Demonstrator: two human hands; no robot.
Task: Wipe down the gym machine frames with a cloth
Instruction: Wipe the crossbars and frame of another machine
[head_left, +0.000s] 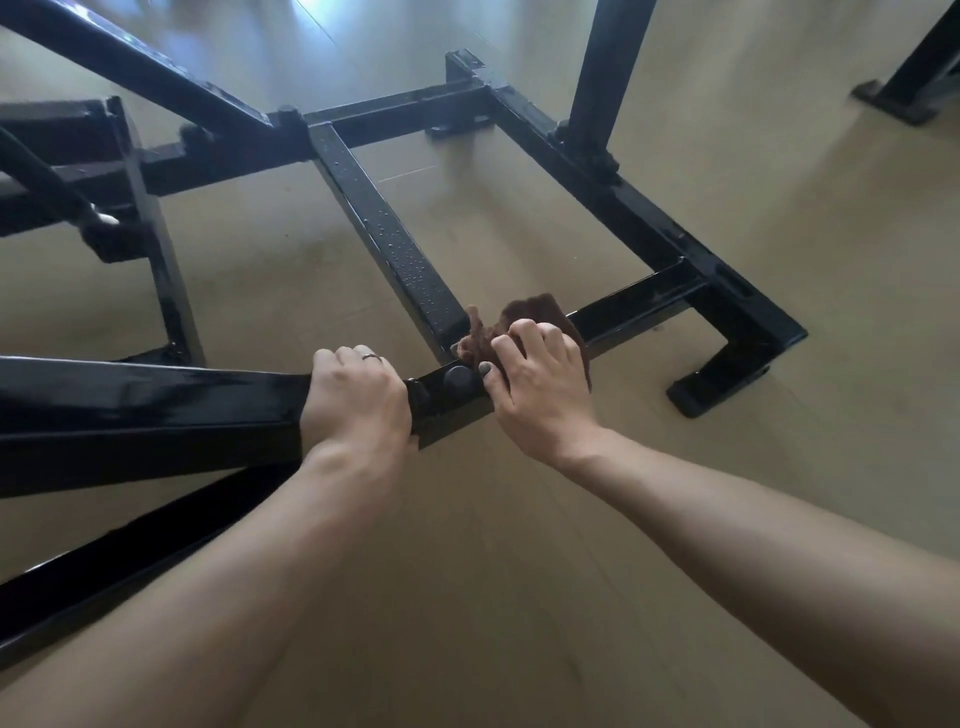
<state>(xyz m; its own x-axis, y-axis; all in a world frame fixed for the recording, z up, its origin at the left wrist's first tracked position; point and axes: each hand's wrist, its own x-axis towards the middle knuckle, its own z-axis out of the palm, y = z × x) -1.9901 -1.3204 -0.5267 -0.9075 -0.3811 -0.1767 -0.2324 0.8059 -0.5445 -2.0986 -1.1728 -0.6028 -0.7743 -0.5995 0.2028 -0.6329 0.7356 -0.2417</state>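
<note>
A black steel gym machine frame (639, 304) lies low over the floor, built of square bars. My left hand (358, 400) grips the thick near bar (156, 410), fingers curled over its top; a ring shows on one finger. Just to its right my right hand (540, 384) holds a crumpled brown cloth (535, 312) against the near cross bar, beside a round black bolt cap (458, 379). The cloth bunches out above and to the right of my fingers. A centre bar (395, 244) running away from the cloth is beaded with water drops.
Tan floor (519, 545) lies beneath and around the frame. An upright black post (608, 73) rises at the back right. Another black foot (904, 93) stands at the far right. More angled black bars (130, 67) cross at the left, with one low bar (104, 566) near my left forearm.
</note>
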